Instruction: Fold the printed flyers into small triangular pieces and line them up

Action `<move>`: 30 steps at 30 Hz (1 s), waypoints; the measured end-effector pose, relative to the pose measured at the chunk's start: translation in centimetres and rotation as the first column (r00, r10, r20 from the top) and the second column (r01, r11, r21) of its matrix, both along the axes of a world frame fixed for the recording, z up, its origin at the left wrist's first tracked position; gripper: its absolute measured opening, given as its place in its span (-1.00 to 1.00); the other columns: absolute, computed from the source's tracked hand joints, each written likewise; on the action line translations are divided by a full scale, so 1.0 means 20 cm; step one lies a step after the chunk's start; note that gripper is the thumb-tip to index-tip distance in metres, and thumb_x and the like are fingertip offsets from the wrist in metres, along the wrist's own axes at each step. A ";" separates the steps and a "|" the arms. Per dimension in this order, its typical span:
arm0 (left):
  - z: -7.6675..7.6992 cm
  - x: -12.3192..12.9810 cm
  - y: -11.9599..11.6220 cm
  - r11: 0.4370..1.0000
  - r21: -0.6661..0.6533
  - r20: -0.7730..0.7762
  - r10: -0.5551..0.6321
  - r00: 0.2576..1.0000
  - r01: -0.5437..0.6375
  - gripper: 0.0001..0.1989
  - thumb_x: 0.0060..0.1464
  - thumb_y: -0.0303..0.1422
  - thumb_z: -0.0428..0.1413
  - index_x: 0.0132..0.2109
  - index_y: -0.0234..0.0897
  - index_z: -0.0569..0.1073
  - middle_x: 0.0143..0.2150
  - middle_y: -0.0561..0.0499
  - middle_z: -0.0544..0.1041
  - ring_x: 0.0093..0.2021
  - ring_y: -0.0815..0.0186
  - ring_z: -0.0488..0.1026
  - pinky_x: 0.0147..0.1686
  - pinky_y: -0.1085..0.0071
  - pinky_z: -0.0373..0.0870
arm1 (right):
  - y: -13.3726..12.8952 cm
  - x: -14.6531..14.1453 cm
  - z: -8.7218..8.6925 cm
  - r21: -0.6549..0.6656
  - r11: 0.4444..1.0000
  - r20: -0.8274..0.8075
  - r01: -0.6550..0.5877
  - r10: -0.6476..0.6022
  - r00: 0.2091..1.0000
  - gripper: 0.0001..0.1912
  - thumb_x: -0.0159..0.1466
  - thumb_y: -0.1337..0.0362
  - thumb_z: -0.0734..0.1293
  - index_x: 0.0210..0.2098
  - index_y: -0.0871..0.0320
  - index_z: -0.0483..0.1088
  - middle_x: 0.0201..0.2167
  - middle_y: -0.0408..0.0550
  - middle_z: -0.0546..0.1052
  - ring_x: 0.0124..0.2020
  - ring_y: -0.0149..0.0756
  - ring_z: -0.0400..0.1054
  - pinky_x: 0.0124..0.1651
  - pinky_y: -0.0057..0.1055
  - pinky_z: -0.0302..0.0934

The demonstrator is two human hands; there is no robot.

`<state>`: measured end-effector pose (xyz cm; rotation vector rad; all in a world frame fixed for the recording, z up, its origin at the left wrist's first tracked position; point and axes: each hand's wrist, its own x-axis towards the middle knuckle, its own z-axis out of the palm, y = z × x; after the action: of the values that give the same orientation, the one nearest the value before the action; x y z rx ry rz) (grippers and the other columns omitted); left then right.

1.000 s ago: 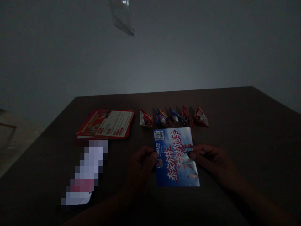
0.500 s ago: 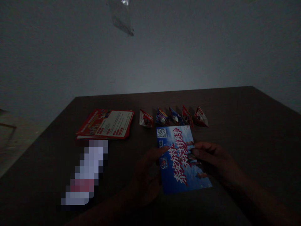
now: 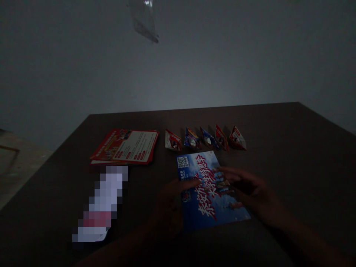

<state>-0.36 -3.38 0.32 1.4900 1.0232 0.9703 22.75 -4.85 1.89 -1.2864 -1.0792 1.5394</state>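
Note:
A blue flyer with white-and-red Chinese lettering and a QR code lies in front of me, turned sideways. My left hand is at its left edge, one finger stretched over the printed face and the others darkly shadowed beside the edge; it seems to grip the sheet there. At the right edge, my right hand has its fingers and thumb apart, the fingertips over the flyer's upper right part. Just beyond the flyer stands a row of several small folded paper pieces, among them a blue one and a red-and-white one.
A stack of red printed flyers lies on the dark table at the left. Nearer to me is a pixelated bright phone-like object. A clear plastic piece hangs on the wall behind. The scene is dim.
The blue flyer has shifted a little left and nearer to me. My right hand has loosened its pinch on the right edge, its fingers now spread.

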 end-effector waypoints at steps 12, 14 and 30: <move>-0.01 -0.01 0.02 0.974 0.165 -0.043 -0.147 0.988 0.152 -0.68 -0.01 -0.41 0.17 -0.06 -0.08 0.54 -0.17 -0.07 0.60 -0.28 0.21 0.56 -0.29 0.39 0.46 | -0.02 -0.01 0.00 0.010 0.994 0.015 -0.107 0.107 0.994 -0.77 0.02 0.36 0.45 -0.32 -0.04 0.60 -0.15 -0.02 0.56 -0.29 -0.19 0.50 -0.52 -0.48 0.41; 0.01 0.00 0.02 0.974 0.165 -0.029 -0.154 0.988 0.157 -0.69 -0.02 -0.42 0.18 -0.07 -0.09 0.55 -0.16 -0.07 0.60 -0.28 0.22 0.57 -0.31 0.41 0.45 | -0.01 -0.01 0.00 0.080 0.989 0.038 -0.122 0.119 0.992 -0.81 0.03 0.29 0.46 -0.32 -0.04 0.61 -0.24 -0.02 0.59 -0.32 -0.18 0.51 -0.49 -0.44 0.41; 0.02 0.00 0.02 0.986 0.157 -0.149 -0.029 0.988 0.052 -0.75 0.11 -0.39 0.09 -0.50 -0.26 0.55 -0.53 0.06 0.55 -0.51 0.38 0.47 -0.48 0.54 0.31 | 0.00 -0.01 0.02 0.409 0.902 0.349 -0.137 -0.016 0.937 -0.67 0.23 0.07 0.30 -0.47 0.11 0.60 -0.51 -0.03 0.61 -0.47 -0.21 0.47 -0.43 -0.43 0.30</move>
<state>-0.38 -3.08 0.70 1.7308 1.0340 0.9433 22.49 -4.76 2.28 -1.2386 -1.5957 1.0487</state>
